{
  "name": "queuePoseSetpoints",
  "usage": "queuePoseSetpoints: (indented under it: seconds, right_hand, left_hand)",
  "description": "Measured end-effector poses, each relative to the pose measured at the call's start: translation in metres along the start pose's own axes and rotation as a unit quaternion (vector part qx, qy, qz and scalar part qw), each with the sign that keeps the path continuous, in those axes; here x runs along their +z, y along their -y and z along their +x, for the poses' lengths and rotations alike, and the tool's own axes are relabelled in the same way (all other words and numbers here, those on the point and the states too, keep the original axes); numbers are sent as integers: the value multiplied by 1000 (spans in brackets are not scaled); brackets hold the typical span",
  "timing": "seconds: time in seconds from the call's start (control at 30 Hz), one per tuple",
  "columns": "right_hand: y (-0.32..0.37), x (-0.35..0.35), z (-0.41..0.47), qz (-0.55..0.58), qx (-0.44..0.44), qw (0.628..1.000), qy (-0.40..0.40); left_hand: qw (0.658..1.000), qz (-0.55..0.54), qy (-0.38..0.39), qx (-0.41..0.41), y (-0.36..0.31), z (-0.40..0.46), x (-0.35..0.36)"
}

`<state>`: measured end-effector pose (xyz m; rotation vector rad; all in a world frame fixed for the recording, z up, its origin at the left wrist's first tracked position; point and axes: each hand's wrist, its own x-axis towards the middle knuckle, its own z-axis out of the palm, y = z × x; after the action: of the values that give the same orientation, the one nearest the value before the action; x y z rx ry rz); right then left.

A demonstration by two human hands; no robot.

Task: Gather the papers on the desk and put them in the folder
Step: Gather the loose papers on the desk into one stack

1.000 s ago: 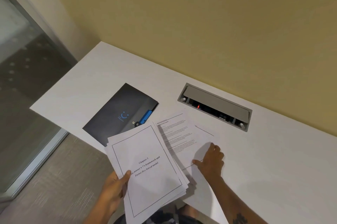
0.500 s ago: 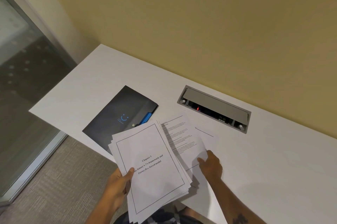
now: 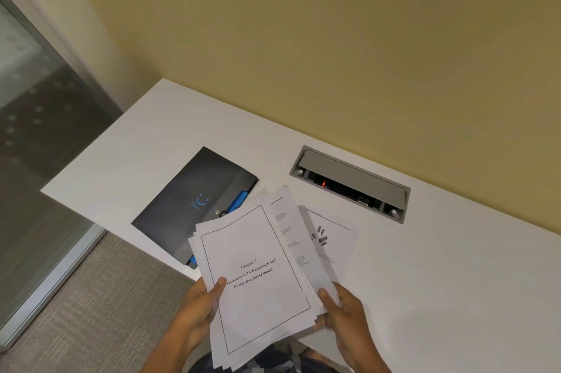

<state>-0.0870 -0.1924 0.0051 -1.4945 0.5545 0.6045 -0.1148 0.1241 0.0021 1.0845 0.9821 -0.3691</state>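
A stack of white papers (image 3: 258, 275), topped by a bordered title page, hangs over the desk's front edge. My left hand (image 3: 198, 309) grips its left side, thumb on top. My right hand (image 3: 343, 312) holds a printed sheet (image 3: 288, 230) against the stack's right side. One more sheet (image 3: 332, 239) with dark marks lies flat on the white desk (image 3: 455, 266) just right of the stack. The dark folder (image 3: 194, 202), with a blue smiley and blue trim, lies closed on the desk to the left, its near corner hidden by the papers.
A grey cable box (image 3: 349, 183) with an open lid and a red light is sunk into the desk behind the papers. A yellow wall runs along the back. A glass panel (image 3: 36, 130) stands at the left, with carpet below the desk edge.
My right hand has lifted the printed sheet off the desk and brought it against the stack. A sheet underneath it is now uncovered. The stack has stayed in my left hand.
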Motion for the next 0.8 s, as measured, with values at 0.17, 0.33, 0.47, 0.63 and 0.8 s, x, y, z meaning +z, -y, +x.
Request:
queuePoseSetpoints:
  seconds: [0.17, 0.33, 0.47, 0.63, 0.8]
  right_hand:
    - [-5, 8, -13, 29, 34, 994, 97]
    - [-2, 13, -7, 17, 59, 990, 130]
    - [-1, 14, 1, -41, 69, 988, 131]
    - [17, -7, 20, -107, 42, 972, 202]
    - [65, -29, 66, -306, -96, 947, 6]
  left_hand:
    - [1000, -15, 22, -10, 0, 2, 6]
    - [998, 1, 52, -24, 1, 2, 12]
    - [998, 12, 47, -28, 3, 0, 17]
    - [1000, 14, 13, -17, 3, 1, 18]
    - [1000, -1, -10, -7, 5, 0, 12]
